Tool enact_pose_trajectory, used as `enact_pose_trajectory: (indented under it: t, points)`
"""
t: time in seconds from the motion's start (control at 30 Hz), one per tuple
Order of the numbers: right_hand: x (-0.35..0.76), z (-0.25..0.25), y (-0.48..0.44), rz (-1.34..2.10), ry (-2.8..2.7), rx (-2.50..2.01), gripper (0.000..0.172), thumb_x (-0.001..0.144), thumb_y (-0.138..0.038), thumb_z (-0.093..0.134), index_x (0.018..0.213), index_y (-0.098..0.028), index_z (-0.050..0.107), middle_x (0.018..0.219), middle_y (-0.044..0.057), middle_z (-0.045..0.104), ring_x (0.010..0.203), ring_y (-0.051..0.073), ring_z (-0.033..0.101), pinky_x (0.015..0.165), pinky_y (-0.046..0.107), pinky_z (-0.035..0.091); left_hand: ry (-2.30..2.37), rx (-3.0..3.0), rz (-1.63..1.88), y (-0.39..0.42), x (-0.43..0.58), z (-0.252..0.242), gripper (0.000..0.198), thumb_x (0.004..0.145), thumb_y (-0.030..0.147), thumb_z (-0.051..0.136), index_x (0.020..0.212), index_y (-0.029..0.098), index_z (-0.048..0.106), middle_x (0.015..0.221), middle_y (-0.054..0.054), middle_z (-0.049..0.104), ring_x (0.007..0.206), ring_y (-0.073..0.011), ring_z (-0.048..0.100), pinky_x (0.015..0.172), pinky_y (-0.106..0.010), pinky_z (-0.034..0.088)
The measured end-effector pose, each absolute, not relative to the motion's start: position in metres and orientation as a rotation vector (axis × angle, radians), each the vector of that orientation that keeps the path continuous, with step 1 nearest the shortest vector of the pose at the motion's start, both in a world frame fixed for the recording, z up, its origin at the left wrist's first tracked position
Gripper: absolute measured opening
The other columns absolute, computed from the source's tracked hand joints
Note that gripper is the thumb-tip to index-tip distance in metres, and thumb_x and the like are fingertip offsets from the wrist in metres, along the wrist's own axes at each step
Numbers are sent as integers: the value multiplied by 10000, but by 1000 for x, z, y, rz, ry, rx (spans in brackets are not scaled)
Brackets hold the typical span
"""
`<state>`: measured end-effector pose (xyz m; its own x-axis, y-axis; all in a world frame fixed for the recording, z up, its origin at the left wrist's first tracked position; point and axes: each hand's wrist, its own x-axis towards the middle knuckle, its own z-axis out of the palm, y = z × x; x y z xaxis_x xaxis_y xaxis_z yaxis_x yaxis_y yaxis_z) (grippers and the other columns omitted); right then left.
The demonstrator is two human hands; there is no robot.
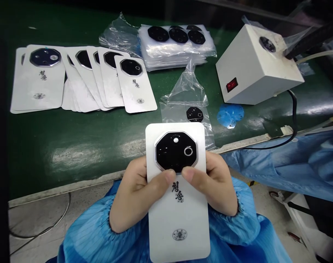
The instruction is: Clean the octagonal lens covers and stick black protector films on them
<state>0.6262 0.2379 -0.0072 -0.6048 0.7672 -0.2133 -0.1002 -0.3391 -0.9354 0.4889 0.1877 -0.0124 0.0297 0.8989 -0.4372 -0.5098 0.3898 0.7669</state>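
Note:
A white phone back cover (179, 219) with dark lettering is held upright between my two hands, over the table's front edge. Near its top sits a black octagonal camera lens plate (173, 151) in a silver frame. My left hand (139, 193) grips the left side, its thumb pressed on the plate's lower edge. From the right side my right hand (217, 182) holds the cover, its thumb on the same edge. The other fingers of both hands are hidden behind the cover. Just beyond it lies a clear plastic sheet (171, 113) bearing a black octagonal plate (195, 114).
Several white back covers (139, 96) lie overlapped at the left on the green table (81, 146). A stack of clear bags (174, 54) with black plates stands at the back. At right are a white box (243, 69) with a red switch, blue film discs (230, 115) and a black cable (293, 120).

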Motion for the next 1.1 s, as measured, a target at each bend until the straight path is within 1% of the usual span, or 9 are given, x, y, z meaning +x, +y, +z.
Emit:
enact_pose_trajectory:
  t: [0.07, 0.17, 0.3, 0.43, 0.53, 0.67, 0.8, 1.0, 1.1]
  points:
    - [626, -8, 238, 2117, -1193, -910, 130, 821, -302, 563, 751, -192, 571, 632, -15, 539, 526, 102, 501, 435, 206, 396, 995, 426, 1143, 188, 488, -14, 209, 718, 370, 660, 639, 182, 616, 539, 13, 560, 454, -94, 471, 392, -191, 332]
    - [626, -9, 237, 2211, -1062, -932, 222, 809, -373, 577, 689, -191, 537, 551, -32, 487, 464, 90, 451, 423, 207, 358, 972, 352, 1140, 187, 487, -17, 238, 724, 407, 649, 644, 183, 636, 549, -1, 566, 487, -105, 488, 425, -198, 346]
    - [627, -10, 237, 2264, -951, -970, 227, 784, -395, 598, 704, -186, 556, 549, -28, 497, 464, 93, 458, 432, 209, 364, 955, 455, 1144, 187, 486, -22, 237, 752, 399, 632, 658, 183, 649, 572, -14, 590, 487, -110, 496, 410, -197, 347]
    - [626, -11, 238, 2265, -952, -944, 216, 796, -386, 591, 724, -183, 572, 555, -26, 505, 468, 91, 464, 440, 207, 383, 942, 394, 1147, 189, 488, -21, 208, 755, 395, 630, 707, 196, 666, 584, -8, 600, 527, -114, 524, 456, -202, 398]
    - [626, -11, 239, 2230, -1040, -897, 183, 818, -342, 588, 727, -183, 573, 576, -30, 517, 477, 80, 473, 435, 188, 387, 919, 402, 1154, 190, 487, -21, 187, 770, 382, 622, 730, 203, 659, 579, 3, 597, 513, -104, 523, 440, -187, 402]
    - [627, -11, 241, 2118, -1225, -882, 100, 825, -273, 599, 782, -184, 589, 673, -14, 574, 566, 85, 536, 474, 177, 432, 912, 613, 1133, 190, 482, -24, 193, 820, 347, 572, 705, 200, 618, 565, 15, 592, 459, -99, 521, 379, -176, 389]
    - [628, -12, 241, 1945, -1410, -900, 141, 808, -258, 603, 704, -176, 555, 626, -19, 552, 536, 86, 521, 447, 176, 432, 1016, 857, 1119, 190, 478, -23, 223, 832, 332, 537, 674, 177, 564, 570, 1, 575, 467, -117, 536, 381, -196, 410]
    - [631, -14, 239, 1799, -1555, -864, 117, 803, -279, 582, 730, -189, 570, 625, -5, 571, 538, 116, 546, 444, 210, 466, 1103, 1049, 1137, 191, 481, -19, 279, 833, 332, 495, 602, 179, 472, 524, 15, 482, 448, -92, 451, 364, -178, 354]
    - [631, -13, 238, 1792, -1593, -852, 138, 807, -280, 567, 703, -190, 562, 588, -12, 538, 513, 113, 521, 435, 214, 450, 1130, 1089, 1150, 190, 482, -19, 287, 830, 310, 494, 579, 176, 456, 507, 26, 451, 447, -78, 425, 380, -168, 335]
